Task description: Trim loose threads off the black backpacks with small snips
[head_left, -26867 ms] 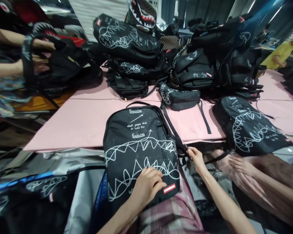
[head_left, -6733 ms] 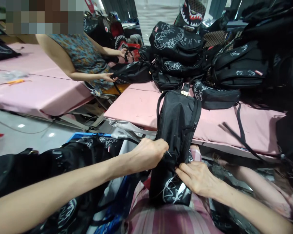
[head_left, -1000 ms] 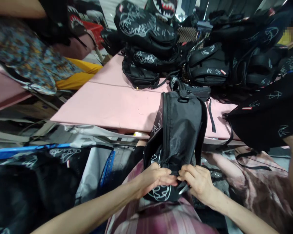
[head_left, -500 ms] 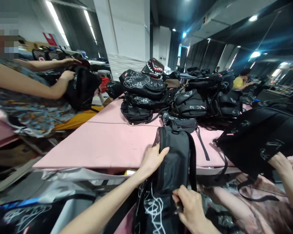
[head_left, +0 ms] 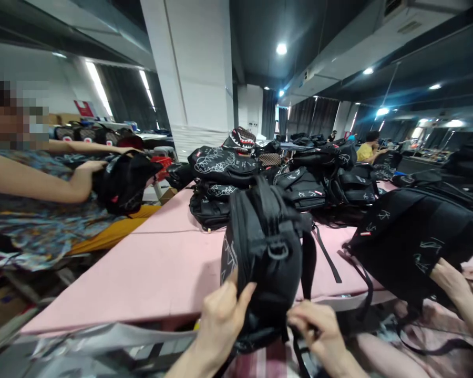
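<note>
A black backpack (head_left: 274, 273) with white scribble print on its side is held up in front of me, over the near edge of the pink table. Its top handle and a metal ring face me. My left hand (head_left: 224, 315) grips the lower left side of it, thumb on the near face and fingers hidden behind. At the lower right, my right hand (head_left: 319, 328) is closed in a pinch on a dark strap (head_left: 298, 353) that hangs below the backpack. Part of that strap is covered by my fingers.
Black printed bags (head_left: 224, 165) are heaped along the pink table (head_left: 142, 278). A co-worker at the left handles a black bag (head_left: 122, 181). At the right another person's hand (head_left: 451, 281) reaches under a large black backpack (head_left: 413, 236). A white pillar (head_left: 193, 68) stands behind.
The backpack has been lifted and tipped so its top faces me, and its printed front has swung out of sight. Both hands moved with it; my right hand now pulls a strap away from it.
</note>
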